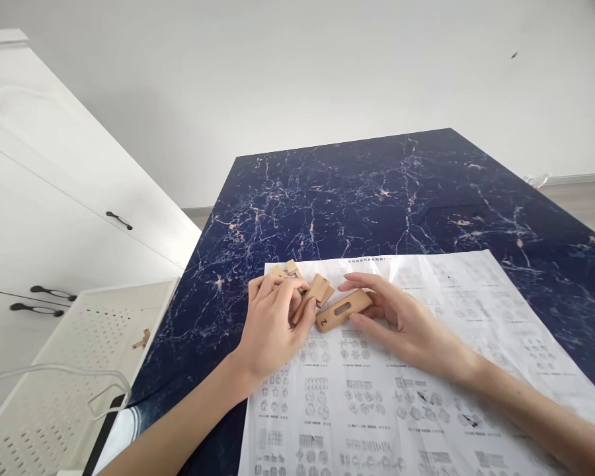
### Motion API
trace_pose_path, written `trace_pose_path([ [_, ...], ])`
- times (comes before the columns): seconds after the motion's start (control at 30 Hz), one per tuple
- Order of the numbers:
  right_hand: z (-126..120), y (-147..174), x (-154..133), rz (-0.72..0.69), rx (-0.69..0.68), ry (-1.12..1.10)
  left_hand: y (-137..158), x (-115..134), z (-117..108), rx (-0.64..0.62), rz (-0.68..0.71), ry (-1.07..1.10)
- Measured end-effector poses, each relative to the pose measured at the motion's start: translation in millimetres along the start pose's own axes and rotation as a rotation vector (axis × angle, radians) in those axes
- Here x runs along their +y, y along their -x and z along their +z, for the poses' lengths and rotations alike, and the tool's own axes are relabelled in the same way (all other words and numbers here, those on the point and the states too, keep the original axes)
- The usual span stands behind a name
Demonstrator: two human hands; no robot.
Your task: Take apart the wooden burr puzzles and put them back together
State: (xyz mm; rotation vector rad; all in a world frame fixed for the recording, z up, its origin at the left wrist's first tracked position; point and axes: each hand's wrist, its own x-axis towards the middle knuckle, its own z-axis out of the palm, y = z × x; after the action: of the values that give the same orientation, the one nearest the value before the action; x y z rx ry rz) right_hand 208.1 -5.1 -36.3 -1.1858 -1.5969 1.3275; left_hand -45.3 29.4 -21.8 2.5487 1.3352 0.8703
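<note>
Our L hand (270, 324) is grasping a wooden block (320, 287) btwn thumb & fingers, w/ more wood pcs partly hidden under the fingers, so we can't tell the exact no. A couple of small wood pcs (291, 267) show just past the L knuckles, at the sheet's top L edge.

Our R hand (406, 320) has its grip on a slotted block (331, 317), thumb along the near side, fingers round the far end. That block has an oval slot approx. mid-length & a dark mark near its L end, poss. a "2" or "N". Its L end sits right by the L hand's block; can't tell if they touch.

Both hands are over the top L part of a printed sheet (441, 284), creased, w/ a title line & rows of small drawings. Sheet lies on the near part of a dark blue worktop (317, 198) w/ pale veins.

Off to the L: white cabinet (69, 165) w/ black handles, white perforated tray (64, 350) w/ a wood offcut (141, 340) on it, & white cable (69, 370).
</note>
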Motion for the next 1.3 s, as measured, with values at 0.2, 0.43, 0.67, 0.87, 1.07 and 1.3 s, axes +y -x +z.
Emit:
trace_pose_path([
  [0.2, 2, 0, -1, -0.118, 0.024, 0.208, 1, -3, 2, -0.001, 0.004, -0.014],
  [0.43, 9, 3, 8, -0.205, 0.016, 0.369, 0, -1, -1, 0.006, 0.025, 0.011],
  [0.67, 4, 3, 10, -0.239, -0.064, 0.373, -3, -1, -3, -0.031, 0.055, 0.062],
  [0.87, 4, 4, -2, -0.25, -0.163, 0.375, -5, -3, -6, -0.109, 0.153, 0.128],
  [1.07, 5, 2, -1, -0.279, -0.118, 0.346, -4, -13, -8, -0.102, 0.163, 0.096],
  [1.3, 4, -5, 10, -0.226, 0.082, 0.252, 24, 13, -18, -0.098, 0.168, 0.05],
])
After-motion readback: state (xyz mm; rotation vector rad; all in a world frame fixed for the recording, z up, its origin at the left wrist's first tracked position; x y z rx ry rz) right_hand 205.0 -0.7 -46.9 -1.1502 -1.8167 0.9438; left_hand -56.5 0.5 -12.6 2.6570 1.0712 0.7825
